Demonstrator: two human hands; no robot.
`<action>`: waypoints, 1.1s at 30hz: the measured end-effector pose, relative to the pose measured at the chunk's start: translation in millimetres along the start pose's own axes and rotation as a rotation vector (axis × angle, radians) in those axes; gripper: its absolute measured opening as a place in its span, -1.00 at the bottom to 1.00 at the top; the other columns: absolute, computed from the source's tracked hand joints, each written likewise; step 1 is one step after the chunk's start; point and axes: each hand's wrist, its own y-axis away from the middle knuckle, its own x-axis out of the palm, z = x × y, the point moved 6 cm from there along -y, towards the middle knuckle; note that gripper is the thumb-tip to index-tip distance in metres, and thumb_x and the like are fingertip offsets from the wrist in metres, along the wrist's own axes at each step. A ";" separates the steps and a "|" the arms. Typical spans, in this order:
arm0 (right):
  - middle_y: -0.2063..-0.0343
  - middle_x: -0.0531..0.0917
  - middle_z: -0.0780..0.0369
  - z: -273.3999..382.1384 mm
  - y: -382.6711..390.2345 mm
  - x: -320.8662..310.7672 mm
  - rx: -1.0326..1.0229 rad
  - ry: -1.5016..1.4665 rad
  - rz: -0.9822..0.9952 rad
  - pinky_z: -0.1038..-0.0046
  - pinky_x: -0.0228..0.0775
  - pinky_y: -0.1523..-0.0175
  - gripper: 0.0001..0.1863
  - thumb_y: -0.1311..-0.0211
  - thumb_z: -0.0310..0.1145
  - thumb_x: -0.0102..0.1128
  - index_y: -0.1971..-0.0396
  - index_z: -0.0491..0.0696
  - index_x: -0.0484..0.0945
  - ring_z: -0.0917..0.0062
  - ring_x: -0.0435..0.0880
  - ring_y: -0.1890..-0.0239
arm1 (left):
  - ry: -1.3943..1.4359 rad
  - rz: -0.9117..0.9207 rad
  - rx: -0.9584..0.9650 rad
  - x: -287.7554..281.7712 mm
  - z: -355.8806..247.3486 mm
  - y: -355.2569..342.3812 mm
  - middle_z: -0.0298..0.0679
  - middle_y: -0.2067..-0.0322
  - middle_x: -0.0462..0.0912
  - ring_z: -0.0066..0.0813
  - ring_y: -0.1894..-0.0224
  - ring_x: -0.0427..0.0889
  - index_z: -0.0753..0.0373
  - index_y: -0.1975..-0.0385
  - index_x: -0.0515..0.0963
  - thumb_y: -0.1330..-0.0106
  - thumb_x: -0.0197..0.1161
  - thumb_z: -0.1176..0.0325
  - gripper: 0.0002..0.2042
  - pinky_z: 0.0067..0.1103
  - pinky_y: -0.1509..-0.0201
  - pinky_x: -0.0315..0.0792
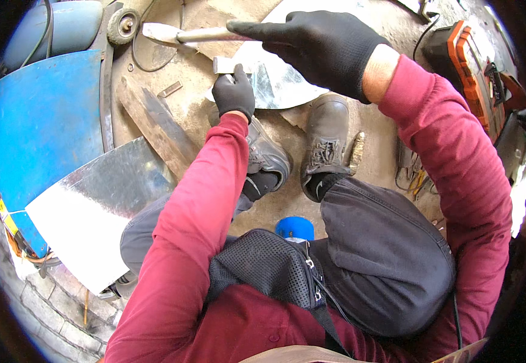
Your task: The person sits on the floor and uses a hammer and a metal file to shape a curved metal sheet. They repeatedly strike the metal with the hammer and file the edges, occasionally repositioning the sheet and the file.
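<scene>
My right hand (320, 45), in a black glove, is closed round the handle of a hammer (208, 34), its index finger lying along it. The hammer is held level, its pale, worn head (161, 34) pointing left. Below it my left hand (235, 94), gloved too, closes on a short, flat-faced metal piece (226, 65), the thumb pressed against it. Much of this piece is hidden by the fingers. A shiny metal sheet (281, 85) with a curved edge lies on the ground under and beyond both hands. The hammer head does not appear to touch the metal piece.
A wooden plank (157, 124) and another metal sheet (93, 206) lie to the left, beside a large blue panel (45, 109). A small wheel (122, 26) and a cable stand farther off. An orange-black toolbox (465, 66) is at right; a blue cylinder (295, 228) sits between my legs.
</scene>
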 end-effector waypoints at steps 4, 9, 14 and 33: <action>0.51 0.66 0.01 26.9 -10.0 -62.5 -0.104 -0.150 -0.080 0.12 0.49 0.38 -0.48 -0.44 -0.39 0.22 -0.38 0.09 0.50 0.08 0.70 0.50 | 0.043 -0.017 0.036 0.8 -2.1 1.2 0.16 0.36 0.78 0.08 0.28 0.80 0.48 0.29 0.70 -0.56 0.19 0.14 -0.57 -0.25 0.15 0.58; 0.39 0.71 0.10 22.0 -3.2 -20.2 -0.196 -0.104 -0.336 0.18 0.58 0.30 -0.41 -0.47 -0.36 0.22 -0.44 0.39 0.47 0.20 0.73 0.41 | -0.082 0.003 0.071 5.7 5.7 -4.5 0.17 0.37 0.76 0.19 0.26 0.77 0.44 0.34 0.70 -0.55 0.20 0.14 -0.59 -0.20 0.15 0.57; 0.42 0.68 0.09 -3.1 11.7 12.6 0.088 0.116 0.203 0.15 0.60 0.27 -0.40 -0.49 -0.32 0.17 -0.47 0.47 0.44 0.18 0.73 0.40 | -0.147 -0.031 0.154 10.4 5.3 -0.7 0.19 0.42 0.75 0.14 0.26 0.80 0.47 0.37 0.71 -0.49 0.28 0.09 -0.56 -0.26 0.17 0.58; 0.41 0.67 0.02 -6.6 7.7 18.0 0.055 0.040 0.075 0.12 0.54 0.31 -0.39 -0.50 -0.34 0.22 -0.49 0.36 0.42 0.12 0.70 0.42 | 0.109 -0.047 0.102 3.9 18.9 -9.7 0.10 0.36 0.80 -0.02 0.28 0.82 0.45 0.27 0.71 -0.53 0.24 0.17 -0.62 -0.33 0.15 0.59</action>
